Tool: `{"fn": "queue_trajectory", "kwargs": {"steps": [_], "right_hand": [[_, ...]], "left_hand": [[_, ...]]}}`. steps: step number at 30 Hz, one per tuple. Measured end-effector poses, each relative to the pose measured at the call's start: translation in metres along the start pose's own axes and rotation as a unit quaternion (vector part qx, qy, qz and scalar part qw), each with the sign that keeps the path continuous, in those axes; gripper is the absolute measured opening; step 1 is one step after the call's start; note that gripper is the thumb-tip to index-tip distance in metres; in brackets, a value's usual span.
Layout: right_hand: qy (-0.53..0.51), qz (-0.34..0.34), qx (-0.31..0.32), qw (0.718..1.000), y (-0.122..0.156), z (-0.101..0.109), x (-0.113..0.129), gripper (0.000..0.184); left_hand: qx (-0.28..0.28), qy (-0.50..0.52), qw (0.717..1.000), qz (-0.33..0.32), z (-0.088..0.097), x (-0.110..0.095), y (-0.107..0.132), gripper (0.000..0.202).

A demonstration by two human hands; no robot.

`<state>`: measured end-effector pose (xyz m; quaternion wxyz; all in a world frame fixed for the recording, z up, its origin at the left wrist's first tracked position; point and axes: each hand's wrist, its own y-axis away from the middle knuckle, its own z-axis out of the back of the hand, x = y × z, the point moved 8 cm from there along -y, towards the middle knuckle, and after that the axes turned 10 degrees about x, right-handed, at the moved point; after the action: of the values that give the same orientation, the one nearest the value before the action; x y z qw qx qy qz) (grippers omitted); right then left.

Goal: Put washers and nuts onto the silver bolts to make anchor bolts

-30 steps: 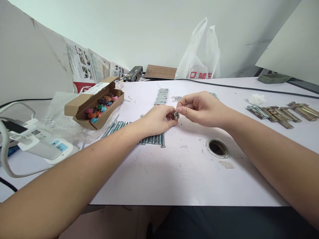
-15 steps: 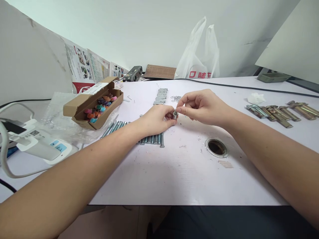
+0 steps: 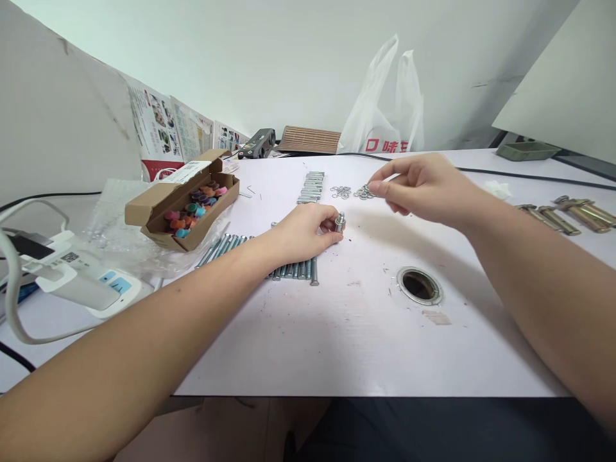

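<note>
Two bare hands: both out over the counter (image 3: pixel 360 346), the right a little farther from the near edge.
Left hand (image 3: pixel 310 230): curled round a silver bolt (image 3: pixel 340 222), thumb and fingers closed on the lower part; palm hidden.
Silver bolt: within the left grip, roughly upright, top clear of the fingers, with a collar around it; perhaps held so to leave the upper end within reach of the right.
Right hand (image 3: pixel 418 189): thumb and forefinger drawn close together at the right ring pile (image 3: pixel 363 192); no way to tell from here whether pinched on a ring or bare.
Left ring pile (image 3: pixel 341 192): just beside the right one, beyond the left fingers; probably separated by kind, though too small to confirm.
Stacked metal pieces (image 3: pixel 312 186): parallel in a column, near the left pile; likely lined up for easy picking.
Long bolts (image 3: pixel 314 273): side by side, partly hidden by the left forearm; apparently laid in a row against rolling.
Brass-coloured bolts (image 3: pixel 590 215): far right, beyond the right forearm; perhaps set aside as another sort.
Carton (image 3: pixel 217 208): lid up, full of colourful pieces (image 3: pixel 192 208), seemingly pushed left for working room.
</note>
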<state>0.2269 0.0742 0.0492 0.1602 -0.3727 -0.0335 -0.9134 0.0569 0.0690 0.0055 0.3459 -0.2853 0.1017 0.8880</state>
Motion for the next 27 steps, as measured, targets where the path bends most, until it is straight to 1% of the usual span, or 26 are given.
{"fn": "queue_trajectory", "kwargs": {"steps": [2,4,6,8,11,14,17,22,27], "right_hand": [[0.058,-0.073,-0.055,0.994,0.003,0.023,-0.018,0.032],[0.141,-0.161,-0.078,0.974,0.003,0.04,-0.044,0.027],[0.206,-0.233,-0.057,0.949,-0.001,0.048,-0.071,0.023],[0.233,-0.27,-0.032,0.934,-0.007,0.049,-0.094,0.024],[0.244,-0.287,-0.029,0.926,-0.012,0.049,-0.114,0.026],[0.232,-0.285,-0.035,0.929,-0.015,0.047,-0.123,0.023],[0.212,-0.276,-0.034,0.937,-0.017,0.046,-0.127,0.021],[0.208,-0.254,-0.034,0.944,-0.021,0.044,-0.129,0.032],[0.262,-0.278,-0.046,0.923,-0.023,0.04,-0.128,0.032]], "left_hand": [[0.001,-0.008,1.0,0.003,0.0,0.001,0.0,0.011],[0.003,-0.011,1.0,0.005,0.0,0.001,0.0,0.011],[0.004,-0.01,1.0,0.006,0.0,0.001,0.0,0.012],[0.005,-0.008,1.0,0.008,-0.001,0.002,-0.001,0.012],[0.006,-0.004,1.0,0.006,-0.001,0.002,-0.002,0.013],[0.008,-0.002,1.0,0.008,-0.001,0.003,-0.002,0.013],[0.01,-0.005,1.0,0.01,-0.001,0.002,-0.002,0.013],[0.008,-0.015,1.0,0.008,-0.001,0.0,-0.001,0.013],[0.007,-0.018,1.0,0.012,0.0,0.001,0.0,0.013]]}}
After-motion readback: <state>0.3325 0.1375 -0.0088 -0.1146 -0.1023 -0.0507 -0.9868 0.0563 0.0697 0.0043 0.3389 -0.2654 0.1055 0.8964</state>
